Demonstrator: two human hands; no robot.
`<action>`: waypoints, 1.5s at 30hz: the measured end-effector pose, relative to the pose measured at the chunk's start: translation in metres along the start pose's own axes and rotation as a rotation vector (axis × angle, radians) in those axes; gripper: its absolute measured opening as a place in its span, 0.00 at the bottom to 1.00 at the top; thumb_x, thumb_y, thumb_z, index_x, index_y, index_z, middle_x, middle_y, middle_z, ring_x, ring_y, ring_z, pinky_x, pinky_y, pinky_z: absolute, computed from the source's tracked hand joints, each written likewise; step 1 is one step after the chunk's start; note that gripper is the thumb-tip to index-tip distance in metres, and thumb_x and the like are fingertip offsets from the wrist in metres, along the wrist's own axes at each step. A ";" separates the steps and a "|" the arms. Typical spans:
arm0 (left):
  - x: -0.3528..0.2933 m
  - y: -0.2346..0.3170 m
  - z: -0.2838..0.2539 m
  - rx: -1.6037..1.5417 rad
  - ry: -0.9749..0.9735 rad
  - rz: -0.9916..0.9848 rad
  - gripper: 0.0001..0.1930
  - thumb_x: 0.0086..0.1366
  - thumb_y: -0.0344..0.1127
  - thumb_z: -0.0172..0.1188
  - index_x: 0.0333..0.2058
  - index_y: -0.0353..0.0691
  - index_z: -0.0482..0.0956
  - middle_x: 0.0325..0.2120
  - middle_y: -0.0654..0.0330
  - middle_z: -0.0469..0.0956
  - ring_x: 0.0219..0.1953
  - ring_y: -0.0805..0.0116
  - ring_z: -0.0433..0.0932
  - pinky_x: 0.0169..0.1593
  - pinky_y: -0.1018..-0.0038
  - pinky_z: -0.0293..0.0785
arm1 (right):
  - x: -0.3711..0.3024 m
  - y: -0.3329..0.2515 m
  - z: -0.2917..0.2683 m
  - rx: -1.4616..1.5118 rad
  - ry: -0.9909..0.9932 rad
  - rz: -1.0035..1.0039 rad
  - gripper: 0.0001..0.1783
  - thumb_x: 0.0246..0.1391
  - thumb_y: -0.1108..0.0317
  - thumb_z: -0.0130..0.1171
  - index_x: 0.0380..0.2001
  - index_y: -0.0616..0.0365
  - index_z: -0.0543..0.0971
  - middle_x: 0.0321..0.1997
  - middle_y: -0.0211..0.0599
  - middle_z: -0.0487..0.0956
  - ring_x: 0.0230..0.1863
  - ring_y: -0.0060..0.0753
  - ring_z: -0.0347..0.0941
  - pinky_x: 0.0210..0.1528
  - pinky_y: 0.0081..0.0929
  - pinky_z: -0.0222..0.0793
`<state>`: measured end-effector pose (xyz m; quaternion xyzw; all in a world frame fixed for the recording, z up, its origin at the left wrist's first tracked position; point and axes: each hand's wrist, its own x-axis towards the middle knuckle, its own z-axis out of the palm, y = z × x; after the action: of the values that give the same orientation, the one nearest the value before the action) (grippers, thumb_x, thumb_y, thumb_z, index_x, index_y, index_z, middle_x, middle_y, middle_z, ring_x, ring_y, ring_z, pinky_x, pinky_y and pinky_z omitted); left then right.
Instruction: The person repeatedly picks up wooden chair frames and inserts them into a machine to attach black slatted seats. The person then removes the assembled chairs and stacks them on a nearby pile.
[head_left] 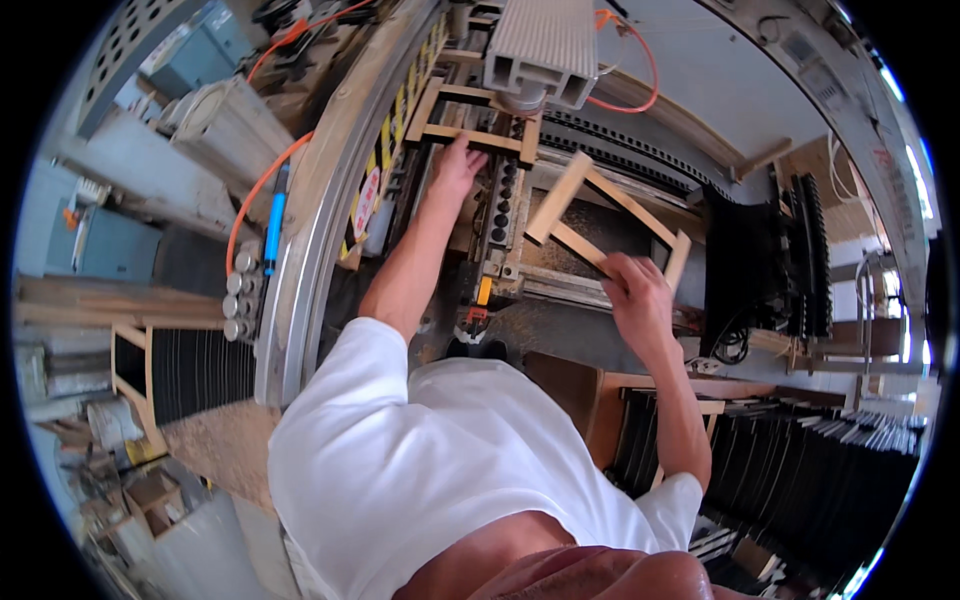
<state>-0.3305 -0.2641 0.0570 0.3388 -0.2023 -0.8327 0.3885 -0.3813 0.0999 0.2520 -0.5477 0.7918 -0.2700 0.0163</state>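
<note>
Left hand presses flat, fingers spread, on a wooden frame at top centre — right hand grips a second wooden frame mid-right

Two bare hands are in view: the left hand lies on one wooden frame under the grey ribbed machine head, and the right hand grips a second wooden frame, so two such frames are on the machine. One more open wooden frame stands at the left, making three. One orange hose runs to one blue air tool, beside a cluster of about six silver cylinder ends; the dark panels stacked at lower right are too many to count.
</note>
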 end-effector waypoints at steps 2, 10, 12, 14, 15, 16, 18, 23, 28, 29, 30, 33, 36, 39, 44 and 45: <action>-0.039 -0.007 -0.026 0.003 -0.017 -0.032 0.18 0.68 0.39 0.55 0.50 0.33 0.67 0.47 0.49 0.72 0.52 0.52 0.72 0.53 0.56 0.75 | 0.031 0.006 0.026 0.074 -0.017 -0.100 0.13 0.43 0.76 0.62 0.36 0.55 0.79 0.36 0.35 0.81 0.41 0.44 0.75 0.45 0.38 0.70; -0.144 -0.016 -0.065 -0.075 -0.249 -0.030 0.15 0.65 0.26 0.49 0.51 0.38 0.70 0.48 0.54 0.74 0.52 0.60 0.73 0.60 0.61 0.66 | 0.128 -0.008 0.149 0.181 -0.094 -0.432 0.14 0.43 0.72 0.63 0.38 0.53 0.77 0.36 0.36 0.81 0.43 0.45 0.74 0.46 0.40 0.70; -0.147 -0.018 -0.067 -0.128 -0.272 -0.013 0.15 0.65 0.25 0.49 0.51 0.38 0.70 0.49 0.55 0.73 0.53 0.60 0.72 0.60 0.61 0.66 | 0.135 -0.014 0.164 0.143 -0.107 -0.490 0.15 0.43 0.71 0.64 0.38 0.53 0.76 0.36 0.36 0.81 0.43 0.45 0.75 0.46 0.40 0.70; -0.146 -0.018 -0.069 -0.198 -0.268 0.013 0.13 0.67 0.27 0.49 0.50 0.38 0.69 0.49 0.55 0.73 0.52 0.59 0.72 0.60 0.61 0.66 | 0.136 -0.018 0.172 0.132 -0.138 -0.502 0.17 0.43 0.70 0.64 0.39 0.52 0.75 0.35 0.35 0.81 0.42 0.45 0.75 0.46 0.40 0.70; -0.146 -0.019 -0.069 -0.233 -0.272 0.017 0.13 0.67 0.28 0.49 0.50 0.38 0.69 0.49 0.55 0.73 0.52 0.59 0.72 0.60 0.61 0.67 | 0.139 -0.017 0.174 0.119 -0.147 -0.494 0.17 0.43 0.70 0.64 0.39 0.52 0.75 0.35 0.35 0.81 0.42 0.45 0.75 0.46 0.40 0.70; -0.146 -0.022 -0.068 -0.217 -0.229 0.037 0.12 0.68 0.29 0.50 0.50 0.38 0.69 0.49 0.55 0.73 0.52 0.59 0.73 0.59 0.60 0.67 | 0.141 -0.016 0.177 0.106 -0.156 -0.485 0.17 0.43 0.70 0.64 0.39 0.52 0.74 0.35 0.35 0.81 0.42 0.45 0.75 0.46 0.40 0.70; -0.148 -0.024 -0.067 -0.188 -0.145 0.075 0.12 0.69 0.32 0.50 0.49 0.38 0.69 0.48 0.55 0.74 0.51 0.59 0.74 0.58 0.60 0.68 | 0.144 -0.016 0.180 0.113 -0.132 -0.471 0.15 0.43 0.72 0.64 0.37 0.53 0.75 0.33 0.35 0.81 0.40 0.46 0.76 0.45 0.40 0.71; -0.201 -0.017 -0.089 -0.059 -0.070 0.098 0.14 0.71 0.34 0.50 0.52 0.37 0.68 0.50 0.53 0.73 0.54 0.59 0.73 0.60 0.60 0.68 | 0.178 -0.006 0.196 0.104 -0.055 -0.420 0.14 0.43 0.73 0.62 0.36 0.55 0.75 0.31 0.40 0.82 0.39 0.48 0.76 0.44 0.43 0.71; -0.291 -0.004 -0.143 -0.059 -0.138 0.064 0.19 0.71 0.34 0.49 0.58 0.36 0.65 0.53 0.52 0.72 0.58 0.56 0.70 0.62 0.60 0.67 | 0.214 -0.016 0.223 -0.055 -0.093 -0.427 0.15 0.45 0.70 0.63 0.38 0.54 0.74 0.33 0.43 0.81 0.43 0.52 0.75 0.46 0.45 0.69; -0.306 -0.002 -0.153 -0.053 -0.134 0.045 0.19 0.71 0.34 0.49 0.58 0.36 0.64 0.53 0.53 0.72 0.58 0.57 0.70 0.62 0.60 0.67 | 0.220 -0.013 0.228 -0.080 -0.091 -0.418 0.15 0.45 0.69 0.63 0.38 0.54 0.74 0.33 0.43 0.81 0.42 0.53 0.75 0.47 0.46 0.68; -0.318 -0.003 -0.166 -0.061 -0.126 0.031 0.20 0.71 0.34 0.49 0.58 0.36 0.64 0.52 0.53 0.72 0.57 0.57 0.71 0.61 0.61 0.68 | 0.227 -0.012 0.231 -0.104 -0.089 -0.415 0.15 0.45 0.69 0.63 0.38 0.54 0.74 0.33 0.43 0.81 0.42 0.53 0.75 0.47 0.47 0.67; -0.354 0.005 -0.190 -0.018 -0.108 -0.006 0.18 0.71 0.34 0.50 0.57 0.37 0.66 0.51 0.55 0.73 0.55 0.58 0.73 0.60 0.62 0.69 | 0.244 -0.012 0.231 -0.314 -0.058 -0.481 0.16 0.46 0.70 0.60 0.40 0.59 0.73 0.31 0.46 0.81 0.44 0.49 0.74 0.48 0.44 0.64; -0.377 0.012 -0.206 0.026 -0.107 -0.010 0.18 0.71 0.34 0.50 0.57 0.37 0.67 0.50 0.55 0.74 0.54 0.58 0.73 0.58 0.63 0.70 | 0.264 -0.020 0.231 -0.537 -0.104 -0.508 0.16 0.46 0.74 0.58 0.41 0.60 0.72 0.31 0.46 0.81 0.44 0.48 0.74 0.48 0.39 0.61; -0.387 0.020 -0.213 0.029 -0.070 0.014 0.17 0.71 0.34 0.49 0.56 0.37 0.67 0.49 0.56 0.75 0.53 0.59 0.74 0.57 0.64 0.70 | 0.285 -0.030 0.234 -0.725 -0.196 -0.476 0.17 0.47 0.74 0.59 0.43 0.58 0.71 0.32 0.44 0.82 0.46 0.45 0.73 0.49 0.38 0.59; -0.398 0.032 -0.224 0.033 0.023 0.068 0.16 0.70 0.34 0.51 0.55 0.36 0.68 0.47 0.56 0.76 0.52 0.59 0.74 0.57 0.64 0.70 | 0.326 -0.029 0.243 -0.795 -0.223 -0.420 0.14 0.51 0.72 0.59 0.42 0.56 0.74 0.36 0.41 0.82 0.46 0.43 0.74 0.52 0.38 0.60; -0.401 0.030 -0.228 0.025 0.039 0.084 0.16 0.70 0.33 0.51 0.54 0.36 0.68 0.47 0.55 0.76 0.52 0.59 0.75 0.58 0.63 0.71 | 0.334 -0.027 0.245 -0.782 -0.221 -0.413 0.12 0.51 0.72 0.59 0.41 0.55 0.74 0.36 0.40 0.82 0.46 0.43 0.74 0.52 0.38 0.60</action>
<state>0.0370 0.0147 0.0818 0.3511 -0.2189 -0.8063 0.4227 -0.4129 -0.2995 0.1450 -0.6847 0.7020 0.1116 -0.1612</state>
